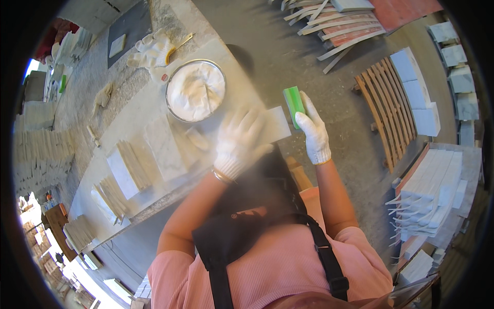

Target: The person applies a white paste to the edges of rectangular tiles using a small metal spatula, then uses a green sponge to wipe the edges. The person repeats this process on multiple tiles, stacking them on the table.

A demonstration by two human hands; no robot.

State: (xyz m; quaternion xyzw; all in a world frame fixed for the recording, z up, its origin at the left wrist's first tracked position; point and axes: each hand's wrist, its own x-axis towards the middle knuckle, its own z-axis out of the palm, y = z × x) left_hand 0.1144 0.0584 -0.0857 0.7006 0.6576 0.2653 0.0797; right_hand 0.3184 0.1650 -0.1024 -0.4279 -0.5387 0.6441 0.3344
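Note:
My right hand (pixel 315 133), in a white knit glove, holds a green hand sanding block (pixel 293 106) upright beyond the table's edge. Beside it, a pale stone tile (pixel 279 123) sticks out past that edge. My left hand (pixel 239 141), gloved the same way and blurred by motion, is over the tile's inner end with fingers spread. Whether it touches the tile I cannot tell. Just past this hand, a round metal bowl (pixel 196 91) with white contents stands on the dusty table (pixel 247 98). A small pale piece (pixel 197 139) lies by my left wrist.
Stacked tiles (pixel 131 167) stand along the table to the left. Spare gloves (pixel 153 51) lie behind the bowl. On the floor at right are a wooden slatted pallet (pixel 386 110) and stacks of white strips (pixel 431 177). More strips (pixel 334 28) lie at the far side.

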